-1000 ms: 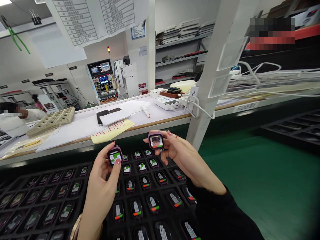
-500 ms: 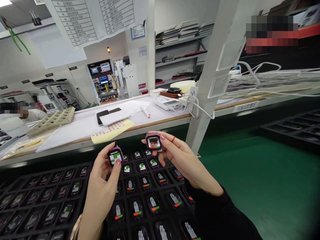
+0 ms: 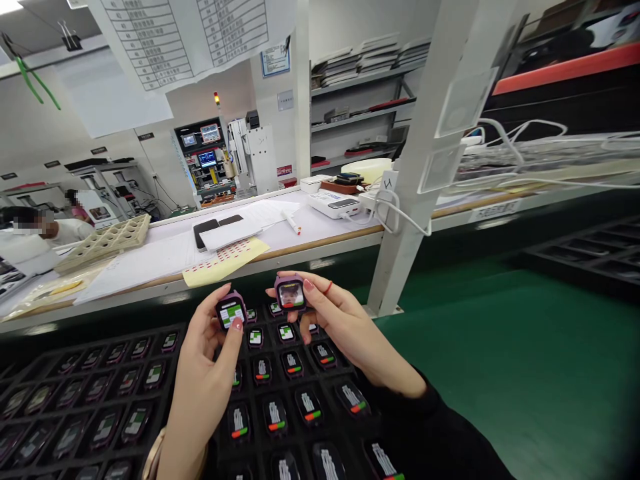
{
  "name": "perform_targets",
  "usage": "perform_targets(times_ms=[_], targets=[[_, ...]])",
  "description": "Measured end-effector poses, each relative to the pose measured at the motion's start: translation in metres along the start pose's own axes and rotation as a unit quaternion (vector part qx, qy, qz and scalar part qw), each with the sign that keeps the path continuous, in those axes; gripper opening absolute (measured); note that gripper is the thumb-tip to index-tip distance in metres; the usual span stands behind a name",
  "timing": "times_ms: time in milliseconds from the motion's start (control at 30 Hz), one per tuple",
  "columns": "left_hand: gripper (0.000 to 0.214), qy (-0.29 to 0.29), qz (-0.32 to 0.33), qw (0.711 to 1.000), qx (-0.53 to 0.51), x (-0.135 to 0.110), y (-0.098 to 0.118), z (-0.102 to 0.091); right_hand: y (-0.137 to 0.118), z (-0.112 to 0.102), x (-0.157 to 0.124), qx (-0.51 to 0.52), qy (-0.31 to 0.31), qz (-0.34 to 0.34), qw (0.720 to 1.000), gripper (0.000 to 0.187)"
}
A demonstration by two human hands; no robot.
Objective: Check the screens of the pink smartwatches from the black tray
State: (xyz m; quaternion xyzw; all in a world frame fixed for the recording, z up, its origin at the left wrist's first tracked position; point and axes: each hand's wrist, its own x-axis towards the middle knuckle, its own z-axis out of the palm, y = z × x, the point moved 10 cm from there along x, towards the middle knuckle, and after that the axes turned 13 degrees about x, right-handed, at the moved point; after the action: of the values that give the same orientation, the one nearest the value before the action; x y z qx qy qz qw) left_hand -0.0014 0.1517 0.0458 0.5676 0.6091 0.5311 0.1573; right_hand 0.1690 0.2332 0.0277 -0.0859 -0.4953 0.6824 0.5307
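My left hand (image 3: 207, 353) grips a purple-cased smartwatch body (image 3: 231, 312) without straps, its thumb on the lit green-and-white screen. To its right, my right hand (image 3: 335, 317) pinches another purple smartwatch body (image 3: 291, 295) between thumb and fingers; its screen shows a picture with red and yellow parts. The two watches are held close together but apart. Beneath both hands lies a black compartment tray (image 3: 293, 437) with rows of similar watches, many showing white text over red and green bars. Part of the tray is hidden by my hands and right sleeve.
On the left is a second black tray (image 3: 83, 407) of watches. Ahead runs a white bench (image 3: 320, 230) with papers, a phone (image 3: 203, 235), a marker (image 3: 291, 223) and a white device (image 3: 336, 205) with cables. A white post (image 3: 413, 160) rises at the right. A person sits far left.
My right hand has moved left with its watch, nearer to the watch in my left hand. My left hand stays almost still, thumb on the screen.
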Motion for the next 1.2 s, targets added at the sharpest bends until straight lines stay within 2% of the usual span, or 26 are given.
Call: perform_targets(times_ms=[1200], targets=[[0.041,-0.005,0.002,1.000,0.012,0.0000,0.0008,0.0011,-0.0016,0.0008,-0.0002,0.002,0.005,0.005,1.000,0.038]])
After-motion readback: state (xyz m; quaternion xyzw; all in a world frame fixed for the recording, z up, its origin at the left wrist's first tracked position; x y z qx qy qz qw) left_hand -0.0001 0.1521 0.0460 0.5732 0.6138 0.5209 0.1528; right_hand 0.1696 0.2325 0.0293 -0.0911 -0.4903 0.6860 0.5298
